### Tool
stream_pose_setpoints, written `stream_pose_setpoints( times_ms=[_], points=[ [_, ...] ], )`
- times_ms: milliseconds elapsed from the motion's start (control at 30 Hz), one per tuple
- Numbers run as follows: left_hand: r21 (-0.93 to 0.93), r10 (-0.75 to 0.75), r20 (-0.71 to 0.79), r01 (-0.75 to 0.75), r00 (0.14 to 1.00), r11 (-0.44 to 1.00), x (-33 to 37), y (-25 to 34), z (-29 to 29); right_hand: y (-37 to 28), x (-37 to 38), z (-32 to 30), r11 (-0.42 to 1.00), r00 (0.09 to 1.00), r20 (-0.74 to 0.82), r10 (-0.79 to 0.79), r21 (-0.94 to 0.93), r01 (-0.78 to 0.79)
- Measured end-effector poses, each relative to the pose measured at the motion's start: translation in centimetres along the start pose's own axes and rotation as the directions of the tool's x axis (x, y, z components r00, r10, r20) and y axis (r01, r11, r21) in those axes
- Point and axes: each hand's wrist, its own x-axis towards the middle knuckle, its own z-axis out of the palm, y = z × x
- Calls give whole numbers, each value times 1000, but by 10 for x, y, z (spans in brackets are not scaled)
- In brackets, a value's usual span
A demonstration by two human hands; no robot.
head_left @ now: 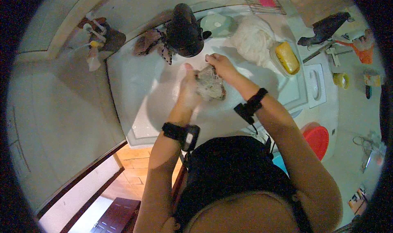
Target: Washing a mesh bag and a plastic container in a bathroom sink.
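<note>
Over a white washbasin (141,122) I hold a crumpled, wet-looking grey-green piece with darker edges (210,85), perhaps a patterned cloth; its exact kind does not show. My right hand (223,67) is closed on its upper right edge, thumb and fingers pinched together. At its left side, my left hand (186,89) grips it, slightly blurred, thumb up and the other fingers mostly hidden. A black tap (186,32) stands just beyond both hands. Left of the tap lies a bunched dark patterned cloth (153,44).
Beside the tap sits a pale green rounded object (217,25), then a bundled white cloth (254,38). A yellow soap bar (287,57) rests in a clear dish at the right rim. Farther right are an orange brush-like item (362,50) and a red round object (316,141).
</note>
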Motion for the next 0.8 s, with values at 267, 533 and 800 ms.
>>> stream_pose_setpoints(
  times_ms=[267,533,800],
  points=[
    [55,233,19,-234,972,971,-35,42,-10,-29,-15,-49,984,777,620,109,-176,2],
    [233,7,131,-38,991,972,-52,43,-1,-29,-15,-41,710,915,404,12,641,-292],
    [991,426,-121,86,897,100,-58,47,69,-70,-55,18,950,958,94,-272,-133,283]
  ],
)
